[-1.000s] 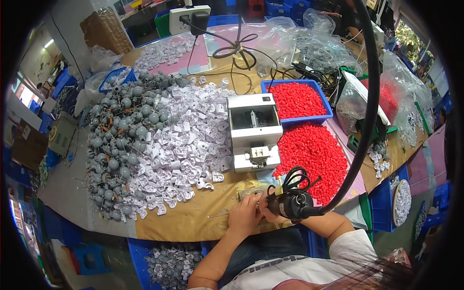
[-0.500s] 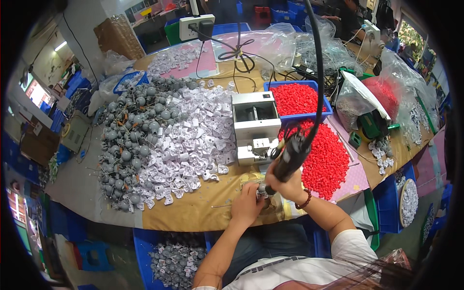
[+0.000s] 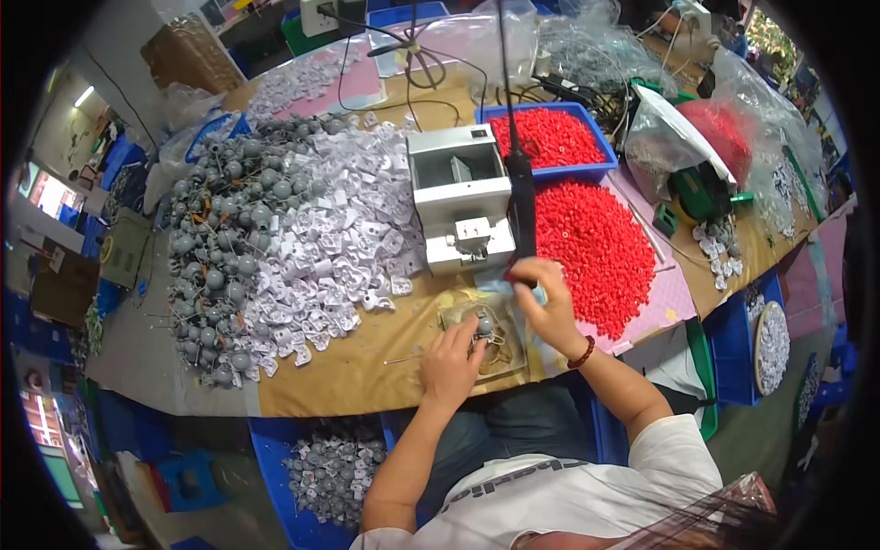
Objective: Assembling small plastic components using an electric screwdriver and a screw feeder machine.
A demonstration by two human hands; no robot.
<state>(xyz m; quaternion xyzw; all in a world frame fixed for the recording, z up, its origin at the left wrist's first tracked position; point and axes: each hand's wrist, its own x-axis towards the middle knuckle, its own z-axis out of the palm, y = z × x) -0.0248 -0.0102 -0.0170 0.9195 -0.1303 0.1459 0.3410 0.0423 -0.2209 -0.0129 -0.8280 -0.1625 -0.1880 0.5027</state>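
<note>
My left hand (image 3: pixel 449 365) rests at the near edge of the table with its fingers closed on a small grey ball-shaped part (image 3: pixel 484 325). That part sits over a clear, flat work base (image 3: pixel 504 359); its underside is hidden by my fingers. A black electric screwdriver (image 3: pixel 521 206) hangs upright on its cord, beside a white machine (image 3: pixel 461 206). Just below the screwdriver's lower end is my right hand (image 3: pixel 553 312), thumb and forefinger apart, with no grip on the tool visible. A thin metal rod (image 3: pixel 403 358) lies left of my left hand.
Heaped white plastic parts (image 3: pixel 344 238) and grey ball parts with wires (image 3: pixel 225 247) cover the left. Small red pieces (image 3: pixel 591 261) lie piled at right, below a blue tray (image 3: pixel 577 172) of more. A green-and-black tool (image 3: pixel 701 194) and plastic bags (image 3: pixel 660 151) stand farther right.
My right hand has let go of the screwdriver, which has swung from a tilt over the part to hanging upright. The left hand stays with the grey part.
</note>
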